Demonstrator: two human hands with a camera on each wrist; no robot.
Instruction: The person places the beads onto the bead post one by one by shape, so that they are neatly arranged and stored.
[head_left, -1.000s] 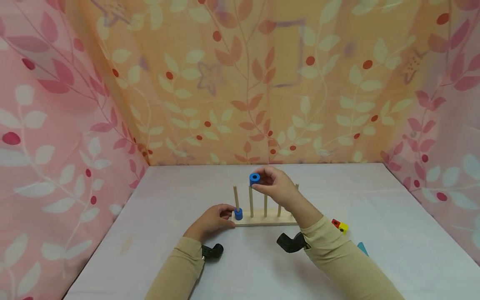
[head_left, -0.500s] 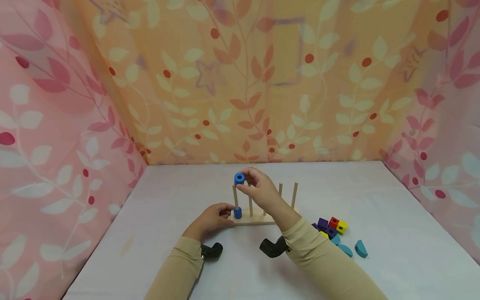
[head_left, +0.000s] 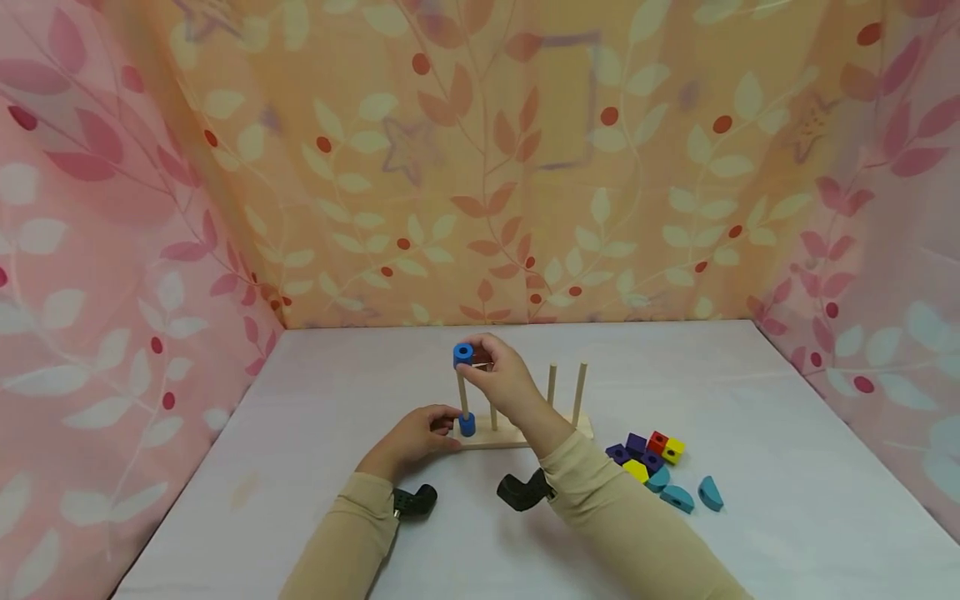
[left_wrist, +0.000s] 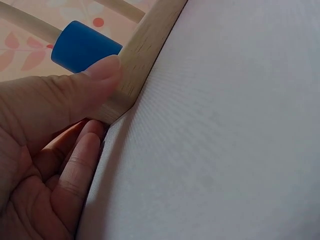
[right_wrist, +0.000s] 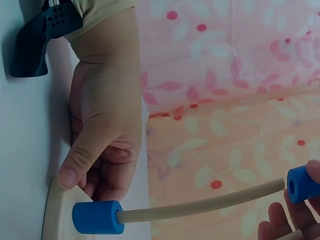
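Note:
A wooden peg stand (head_left: 491, 439) with several upright pegs is on the table. At its left end my left hand (head_left: 411, 437) grips the base, thumb on the front edge and fingers round the end. One blue cylinder (head_left: 467, 426) sits at the bottom of the leftmost peg (head_left: 462, 393). My right hand (head_left: 508, 385) pinches a second blue cylinder (head_left: 462, 356) above that peg. In the right wrist view the held cylinder's hole (right_wrist: 292, 185) faces the peg's tip, with a slight gap between them. My right hand and forearm hide part of the stand.
Right of the stand lies a loose group of blocks: purple blocks (head_left: 636, 444), a red block (head_left: 657, 441), yellow blocks (head_left: 673, 451) and teal half-round blocks (head_left: 677, 498). Black wrist-camera mounts (head_left: 522, 492) stick out from both sleeves. Patterned curtains (head_left: 525, 208) enclose the table's back and sides.
My right hand has moved left with the blue cylinder, from over the second peg to over the leftmost peg. The blocks at right have come into view. My left hand keeps its grip.

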